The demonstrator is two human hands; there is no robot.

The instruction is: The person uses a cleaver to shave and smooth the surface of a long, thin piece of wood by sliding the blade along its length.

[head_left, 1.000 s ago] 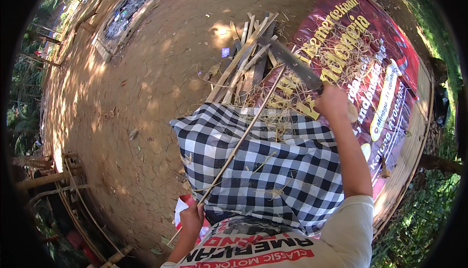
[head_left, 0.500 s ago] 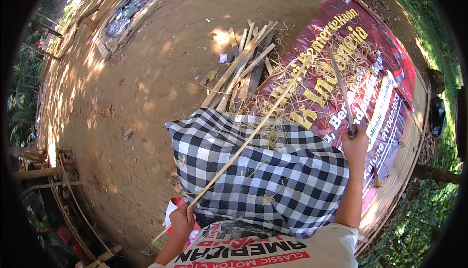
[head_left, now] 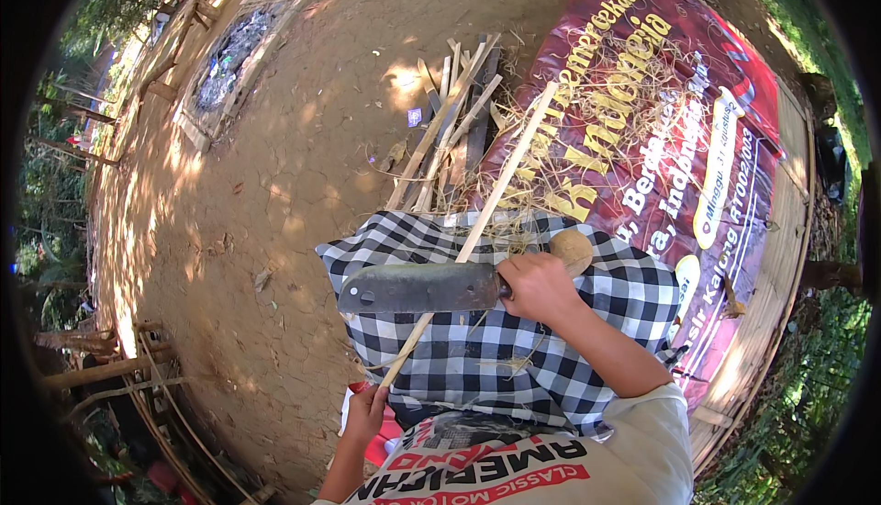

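Note:
My right hand [head_left: 541, 286] is closed round the wooden handle of a broad machete [head_left: 418, 288]. Its dark blade lies flat to view and points left, crossing over a long pale bamboo strip [head_left: 516, 161]; whether the two touch I cannot tell. The rounded butt of the handle sticks out beyond my fist. Low on the left, my left hand [head_left: 367, 411] grips the near end of the strip, which slants away to the upper right. Under both, a black-and-white checkered cloth [head_left: 587, 358] covers my lap, with a few loose fibres on it.
Thin curled shavings [head_left: 633, 106] litter a maroon banner [head_left: 642, 202] spread over a bamboo platform [head_left: 734, 386] on the right. Ahead, several wooden slats [head_left: 451, 124] lie heaped beside a small purple packet [head_left: 415, 117]. A framed ash pit [head_left: 234, 60] lies far left on the bare ground.
My right hand has swung the machete from pointing away at the right to lying leftward across the strip. The strip now stands steeper, and my left hand has shifted slightly right.

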